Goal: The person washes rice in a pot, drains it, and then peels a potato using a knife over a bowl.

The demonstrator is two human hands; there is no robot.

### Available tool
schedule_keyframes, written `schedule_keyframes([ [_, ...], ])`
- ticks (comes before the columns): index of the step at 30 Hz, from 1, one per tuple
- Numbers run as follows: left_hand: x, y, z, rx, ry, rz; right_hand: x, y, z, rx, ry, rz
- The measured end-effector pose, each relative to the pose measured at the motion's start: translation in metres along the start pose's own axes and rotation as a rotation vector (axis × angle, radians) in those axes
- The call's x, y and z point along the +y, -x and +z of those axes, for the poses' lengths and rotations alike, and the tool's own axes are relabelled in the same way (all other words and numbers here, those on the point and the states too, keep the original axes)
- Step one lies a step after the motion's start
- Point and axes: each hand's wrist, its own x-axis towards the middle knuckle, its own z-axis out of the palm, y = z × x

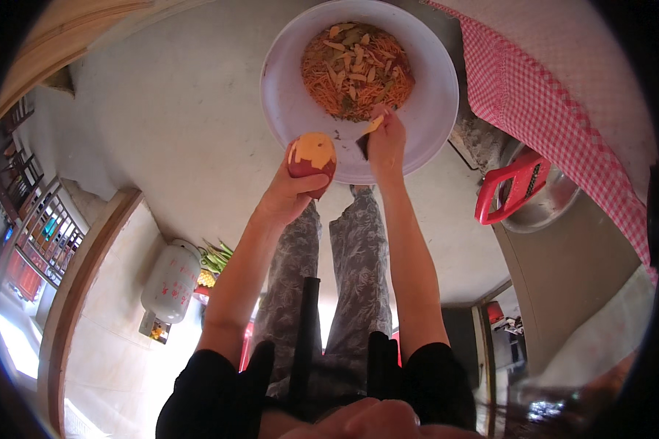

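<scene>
My left hand (289,192) is closed round a sweet potato (321,172) with red skin, its top cut away to bare orange flesh. My right hand (388,146) grips what looks like a knife, whose dark blade (363,144) shows beside the fingers; the handle is hidden. A thin orange slice (374,124) lies at the fingers of that hand. Both hands are over the near side of a big white basin (282,95), the left at its rim. Inside the basin, orange shreds (322,77) form a heap with pale sweet potato slices (356,69) scattered on top.
To the right, a red-framed grater (516,190) rests across a metal bowl (545,208). A red-and-white checked cloth (534,95) hangs along the right side. On the left stand a grey gas cylinder (172,282) and a wood-edged doorway (88,271). Green leaves (214,256) show beside the cylinder.
</scene>
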Motion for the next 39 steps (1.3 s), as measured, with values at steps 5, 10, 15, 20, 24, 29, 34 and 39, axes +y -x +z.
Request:
schedule_keyframes([
  [5,-0.004,0.003,0.007,-0.128,0.052,-0.105,-0.047,0.031,0.004,-0.035,0.086,-0.096],
  [10,-0.001,0.007,0.019,-0.17,0.088,-0.026,0.033,-0.025,-0.003,0.011,-0.582,0.38],
  [15,0.002,0.003,0.03,0.105,-0.22,0.389,0.021,0.023,0.003,-0.38,-1.587,0.861],
  [20,-0.012,0.011,0.024,0.137,-0.462,0.499,0.008,0.037,0.025,-0.122,-1.465,0.772],
  [24,0.0,0.032,0.016,0.082,0.075,0.155,-0.018,0.014,0.003,-0.372,-1.303,0.716],
  [29,0.002,0.032,0.016,-0.123,0.042,-0.037,-0.032,0.004,-0.002,-0.708,-1.097,0.681],
  [34,0.004,0.023,0.017,-0.159,-0.016,-0.116,-0.029,0.008,0.013,-0.186,-0.381,0.094],
  [39,-0.007,0.018,0.013,0.048,-0.315,0.188,-0.063,0.046,0.015,-0.126,0.021,-0.112],
])
